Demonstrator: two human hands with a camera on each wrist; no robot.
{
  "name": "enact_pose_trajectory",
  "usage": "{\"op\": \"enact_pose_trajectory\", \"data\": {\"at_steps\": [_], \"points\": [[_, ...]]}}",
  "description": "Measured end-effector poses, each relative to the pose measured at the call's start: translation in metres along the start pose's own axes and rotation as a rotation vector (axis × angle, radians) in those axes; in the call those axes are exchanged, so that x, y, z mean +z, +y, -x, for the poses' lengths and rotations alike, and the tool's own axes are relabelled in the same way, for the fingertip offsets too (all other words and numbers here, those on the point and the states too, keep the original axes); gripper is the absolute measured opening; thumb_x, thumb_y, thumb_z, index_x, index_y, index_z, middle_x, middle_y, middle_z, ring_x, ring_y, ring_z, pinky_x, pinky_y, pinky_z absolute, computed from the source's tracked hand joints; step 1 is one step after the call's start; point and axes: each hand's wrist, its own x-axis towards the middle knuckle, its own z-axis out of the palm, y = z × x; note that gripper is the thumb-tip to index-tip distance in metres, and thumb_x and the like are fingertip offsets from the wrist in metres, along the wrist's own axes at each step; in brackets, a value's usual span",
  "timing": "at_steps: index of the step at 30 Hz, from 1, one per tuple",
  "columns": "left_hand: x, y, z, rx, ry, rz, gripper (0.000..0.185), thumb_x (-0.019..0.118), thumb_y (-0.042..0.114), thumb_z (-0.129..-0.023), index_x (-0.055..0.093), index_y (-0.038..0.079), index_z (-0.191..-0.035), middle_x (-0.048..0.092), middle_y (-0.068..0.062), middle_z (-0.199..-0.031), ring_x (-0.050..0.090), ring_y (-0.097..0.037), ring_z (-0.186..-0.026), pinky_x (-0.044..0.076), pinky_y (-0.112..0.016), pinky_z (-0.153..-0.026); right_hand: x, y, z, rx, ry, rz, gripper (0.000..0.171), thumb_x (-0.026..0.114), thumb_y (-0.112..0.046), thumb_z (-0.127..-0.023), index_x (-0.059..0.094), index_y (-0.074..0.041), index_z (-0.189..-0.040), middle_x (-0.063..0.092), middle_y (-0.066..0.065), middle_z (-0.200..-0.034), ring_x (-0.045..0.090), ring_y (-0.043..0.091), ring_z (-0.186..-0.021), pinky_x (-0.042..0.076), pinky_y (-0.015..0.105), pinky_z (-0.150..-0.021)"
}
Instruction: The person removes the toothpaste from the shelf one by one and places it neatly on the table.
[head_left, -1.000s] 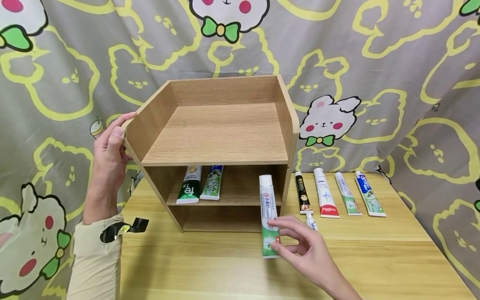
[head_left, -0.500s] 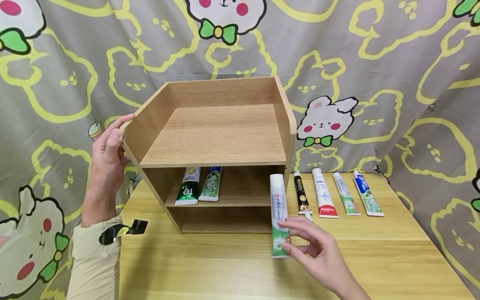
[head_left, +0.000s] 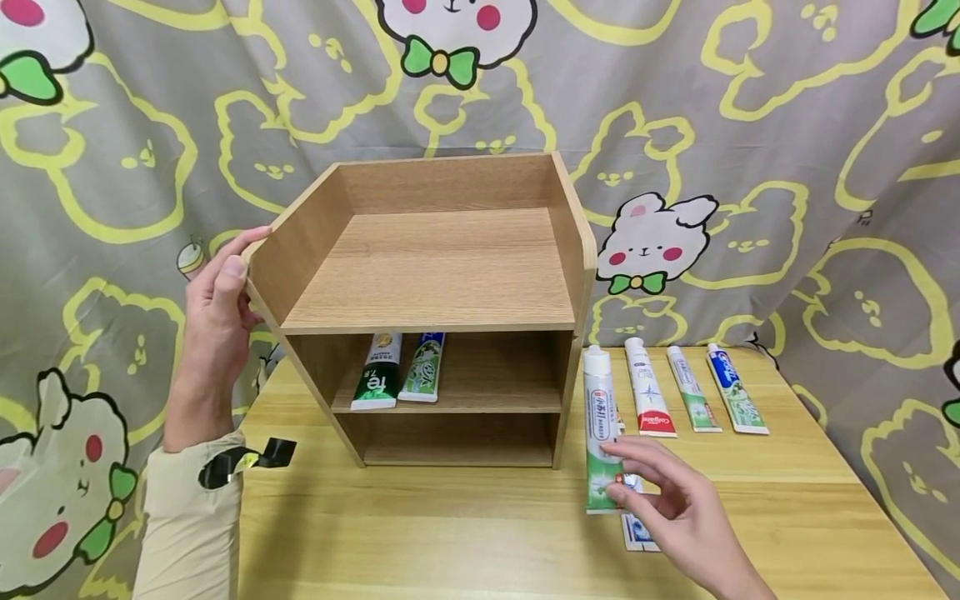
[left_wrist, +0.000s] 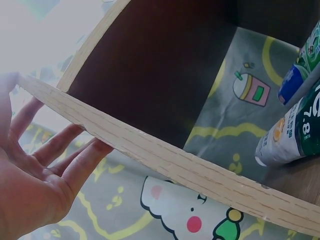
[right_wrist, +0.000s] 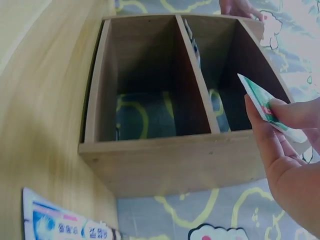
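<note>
One toothpaste tube (head_left: 601, 433) stands pinched by its crimped end in the right grip (head_left: 678, 508), apparently upright.

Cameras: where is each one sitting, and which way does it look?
Head: on the person's head, looking forward and down at the shelf and table; both hands show, the left hand on the shelf's side, the right hand pinching a tube.
Left wrist: on the left wrist, looking along the palm at the shelf's edge; fingers show.
Right wrist: on the right wrist, looking at the shelf's open front; fingers holding the tube's end show.
Shared: all three see the shelf.
</note>
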Motion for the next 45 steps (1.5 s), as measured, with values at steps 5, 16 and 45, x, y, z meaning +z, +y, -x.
{"op": "enact_pose_trajectory", "data": {"at_steps": [5, 16, 45], "points": [[0.000, -0.001, -0.001, 0.003, -0.001, 0.000, 0.045, 0.054, 0.026, -0.101, 0.062, 0.007, -0.141, 0.053, -0.018, -0.131, 0.060, -0.029, -0.098, 0.060, -0.028, -0.062, -0.009, 0.006, 0.004, 0.008, -0.002, 0.008, 0.046, 0.069, 0.018, -0.087, 0.062, 0.004, -0.131, 0.063, 0.001, -0.131, 0.068, 0.012, -0.105, 0.061, 0.034, -0.073], [-0.001, 0.001, 0.000, -0.003, -0.001, -0.017, 0.046, 0.054, 0.027, -0.101, 0.062, 0.007, -0.141, 0.052, -0.018, -0.131, 0.059, -0.030, -0.101, 0.060, -0.028, -0.062, -0.022, 0.021, 0.012, 0.050, 0.042, 0.081, 0.048, 0.067, 0.017, -0.090, 0.062, 0.002, -0.135, 0.064, 0.002, -0.132, 0.069, 0.013, -0.101, 0.061, 0.035, -0.071], [0.001, 0.002, 0.001, -0.003, 0.010, -0.005, 0.045, 0.054, 0.026, -0.101, 0.062, 0.007, -0.141, 0.052, -0.019, -0.129, 0.060, -0.030, -0.097, 0.060, -0.029, -0.060, -0.059, 0.055, 0.028, 0.066, 0.026, 0.196, 0.051, 0.068, 0.020, -0.086, 0.061, 0.004, -0.134, 0.062, -0.009, -0.136, 0.069, 0.009, -0.098, 0.059, 0.025, -0.075]]}}
